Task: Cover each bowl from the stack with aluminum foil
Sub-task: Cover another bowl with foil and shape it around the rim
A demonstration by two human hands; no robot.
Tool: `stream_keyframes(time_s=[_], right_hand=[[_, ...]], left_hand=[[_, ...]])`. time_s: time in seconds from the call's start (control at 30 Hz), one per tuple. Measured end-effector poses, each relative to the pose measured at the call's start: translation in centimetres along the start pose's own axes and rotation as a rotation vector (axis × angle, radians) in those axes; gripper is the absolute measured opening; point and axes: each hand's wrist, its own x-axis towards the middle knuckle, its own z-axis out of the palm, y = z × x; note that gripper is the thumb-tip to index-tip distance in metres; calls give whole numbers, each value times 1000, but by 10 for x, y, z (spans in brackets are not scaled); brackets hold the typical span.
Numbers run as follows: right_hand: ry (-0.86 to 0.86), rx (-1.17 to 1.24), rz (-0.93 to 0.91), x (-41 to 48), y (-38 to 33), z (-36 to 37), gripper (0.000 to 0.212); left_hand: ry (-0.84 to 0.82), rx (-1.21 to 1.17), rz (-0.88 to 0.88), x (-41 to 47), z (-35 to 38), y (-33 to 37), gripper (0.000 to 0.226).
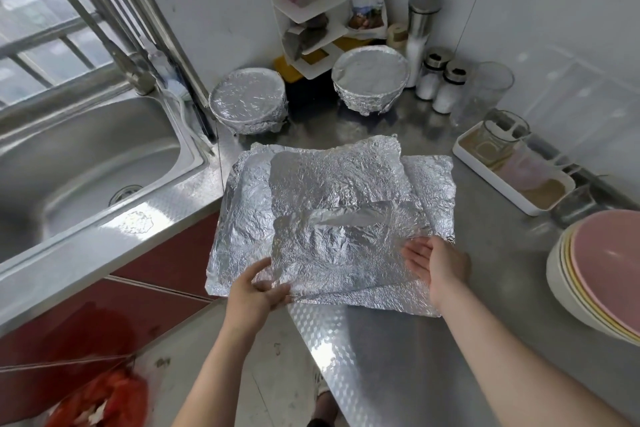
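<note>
Crumpled foil sheets [332, 184] lie piled mid-frame; the stack of bowls [588, 274] sits at the right edge. The foil looks light, thin and easy to tear, so corners seem the best hold. The left hand [258, 288] pinches the top one's near corner, and the right hand [436, 262] is spread open beside it.

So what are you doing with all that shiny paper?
A person is wrapping bowls in foil. The left hand pinches the near corner of the top foil sheet, which lies on a pile of foil sheets on the steel counter. The right hand is open at that sheet's right edge. At the back stand the left covered bowl and the right covered bowl. A stack of uncovered bowls waits on the right.
</note>
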Motion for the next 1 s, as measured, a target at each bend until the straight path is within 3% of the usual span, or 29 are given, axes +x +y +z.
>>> stream_keyframes(time_s=[0.2, 0.27, 0.37, 0.43, 0.5, 0.6, 0.7, 0.77, 0.83, 0.9, 1.0], right_hand=[[21, -137, -146, 10, -7, 3, 18], [-56, -506, -404, 3, -12, 3, 16], [-408, -1308, -831, -23, -10, 3, 80], [-539, -1699, -1030, -42, 6, 9, 90], [-520, -1681, -1162, -42, 26, 8, 72], [-305, -1502, -1316, -29, 25, -2, 46], [-203, -1448, -1461, -25, 7, -12, 41], [-187, -1449, -1552, -30, -2, -13, 48], [-164, -1461, -1620, -36, -12, -12, 52], [-174, -1453, -1631, -41, -16, -6, 56], [-207, -1374, -1713, -57, -23, -2, 38]], left_hand=[[-5, -108, 70, -12, 11, 4, 71], [-16, -114, 123, -20, 19, 10, 76], [-51, -152, 179, -30, 28, 20, 77], [-81, -199, 181, -35, 31, 29, 76], [-118, -256, 153, -38, 29, 38, 74], [-137, -337, 85, -45, 23, 52, 71], [-74, -359, 73, -53, 16, 60, 61], [168, 36, 310, -62, 15, 62, 49], [411, 557, 776, -74, 21, 67, 49], [276, 856, 1071, -83, 44, 71, 58], [99, 1126, 1134, -91, 89, 67, 60]])
